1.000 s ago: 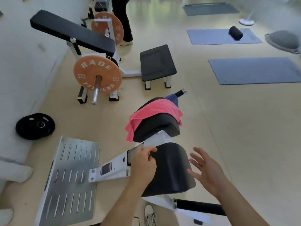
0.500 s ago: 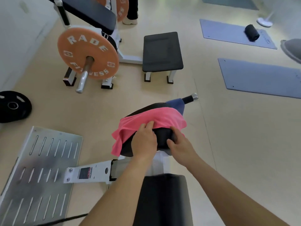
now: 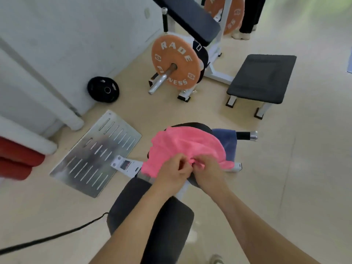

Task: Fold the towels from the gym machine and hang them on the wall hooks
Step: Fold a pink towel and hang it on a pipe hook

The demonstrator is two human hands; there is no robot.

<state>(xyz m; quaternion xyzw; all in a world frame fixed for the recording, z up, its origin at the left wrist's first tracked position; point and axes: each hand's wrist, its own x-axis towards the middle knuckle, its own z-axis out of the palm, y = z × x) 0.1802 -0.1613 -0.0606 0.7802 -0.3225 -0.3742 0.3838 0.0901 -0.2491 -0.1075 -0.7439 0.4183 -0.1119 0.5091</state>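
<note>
A pink towel (image 3: 182, 143) lies draped over the black padded roller of the gym machine (image 3: 150, 216) in front of me. A blue towel (image 3: 227, 143) hangs just beyond it, on the bar with a black grip and chrome end (image 3: 247, 135). My left hand (image 3: 172, 173) and my right hand (image 3: 208, 171) meet at the near edge of the pink towel, both pinching its bunched fabric. No wall hooks are in sight.
A slotted metal footplate (image 3: 95, 153) lies on the floor to the left. Beyond stand an orange weight plate on a bar (image 3: 176, 62), a black bench (image 3: 262, 79) and a black plate (image 3: 103, 89) by the white wall. A person's legs (image 3: 247, 18) stand far back. A black cable (image 3: 47, 239) crosses the floor.
Both hands went from the machine's lower pad up to the pink towel and now pinch its near edge together. The head has turned, so the wall is now on the left.
</note>
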